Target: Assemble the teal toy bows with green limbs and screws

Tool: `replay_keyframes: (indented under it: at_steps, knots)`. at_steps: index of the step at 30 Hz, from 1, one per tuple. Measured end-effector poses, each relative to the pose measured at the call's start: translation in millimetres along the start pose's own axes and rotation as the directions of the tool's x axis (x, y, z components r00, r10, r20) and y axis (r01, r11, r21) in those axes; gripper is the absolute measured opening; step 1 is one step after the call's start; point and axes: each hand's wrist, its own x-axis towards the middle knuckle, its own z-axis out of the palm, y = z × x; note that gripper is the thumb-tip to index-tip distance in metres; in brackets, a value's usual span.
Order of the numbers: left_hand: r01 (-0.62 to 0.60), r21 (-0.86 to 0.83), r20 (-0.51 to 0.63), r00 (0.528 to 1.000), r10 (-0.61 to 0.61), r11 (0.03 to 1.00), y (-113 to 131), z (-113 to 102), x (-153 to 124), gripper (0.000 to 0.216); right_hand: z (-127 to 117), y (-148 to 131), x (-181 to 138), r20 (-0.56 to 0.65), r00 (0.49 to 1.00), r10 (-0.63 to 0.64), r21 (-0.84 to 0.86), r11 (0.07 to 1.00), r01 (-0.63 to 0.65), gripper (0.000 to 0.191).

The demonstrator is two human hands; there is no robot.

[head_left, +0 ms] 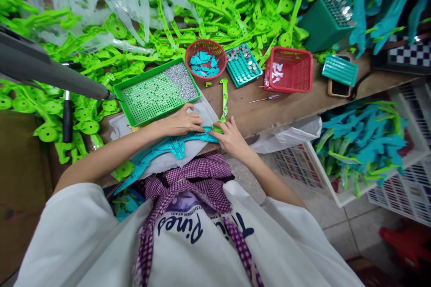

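Note:
My left hand [183,122] lies with its fingers pressed down on a long teal plastic part [158,151] at the table's near edge. My right hand [229,136] pinches the joint where that teal part meets a thin green plastic arm [224,98], which points away from me. Both hands are closed on the assembly, which rests on a white sheet [205,107]. Just beyond my left hand sits a green tray [156,92] with a perforated bed and a pile of small metal pins.
A round red basket [206,59] holds teal bits. A teal tray [243,65] carries metal discs. A red square basket [288,70] has white pieces. A small screwdriver [266,98] lies on the wood. Heaps of green parts [235,4] fill the back. White crates [357,152] stand right.

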Motion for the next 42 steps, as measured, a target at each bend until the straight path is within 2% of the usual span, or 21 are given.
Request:
replay_keyframes:
  at_steps: [3, 7, 10, 13, 17, 21, 25, 30, 36, 42]
  knots:
    - [-0.031, 0.012, 0.011, 0.999, 0.031, 0.999, 2.6, -7.8, 7.3, 0.04, 0.1, -0.8, 1.1, -0.019, 1.0, 0.005, 0.021, 1.0, -0.005, 0.033]
    - [0.046, -0.103, 0.013, 0.999, -0.044, 0.994, 5.4, -13.3, 8.4, 0.038, -1.4, 0.0, 1.1, -0.058, 0.998, 0.028, 0.112, 0.993, -0.022, 0.034]
    - [0.104, -0.219, 0.003, 0.994, -0.106, 0.97, 8.1, -19.5, 6.5, 0.033, -3.3, 3.9, 0.3, -0.113, 0.992, 0.056, 0.268, 0.963, -0.024, 0.035]
    - [0.146, -0.273, -0.032, 0.986, -0.161, 0.951, 13.0, -28.4, 9.9, 0.03, -5.1, 8.7, -0.5, -0.159, 0.979, 0.129, 0.454, 0.89, -0.044, 0.036]
    - [0.205, -0.313, -0.081, 0.967, -0.241, 0.927, 20.7, -30.3, 26.2, 0.025, -6.3, 13.0, 0.3, -0.123, 0.963, 0.242, 0.671, 0.735, -0.099, 0.038]
    - [0.235, -0.357, -0.069, 0.959, -0.276, 0.904, 24.0, -14.8, 43.4, 0.019, -5.9, 15.0, 2.8, -0.088, 0.95, 0.301, 0.805, 0.583, -0.11, 0.04]
    - [0.22, -0.402, -0.065, 0.961, -0.267, 0.889, 22.6, 1.5, 49.1, 0.016, -4.2, 16.6, 5.0, -0.058, 0.942, 0.329, 0.848, 0.514, -0.128, 0.042]
    - [0.204, -0.444, -0.098, 0.957, -0.273, 0.872, 17.5, 9.3, 47.0, 0.015, -0.3, 17.5, 7.7, -0.043, 0.935, 0.352, 0.846, 0.511, -0.154, 0.04]
    - [0.191, -0.542, -0.102, 0.952, -0.289, 0.819, 11.7, 12.0, 45.0, 0.016, 1.2, 16.1, 8.8, -0.069, 0.933, 0.353, 0.81, 0.565, -0.154, 0.04]
    - [0.21, -0.507, -0.085, 0.953, -0.291, 0.836, 12.3, 13.3, 48.4, 0.014, 1.1, 14.3, 9.4, -0.092, 0.927, 0.362, 0.803, 0.577, -0.146, 0.039]
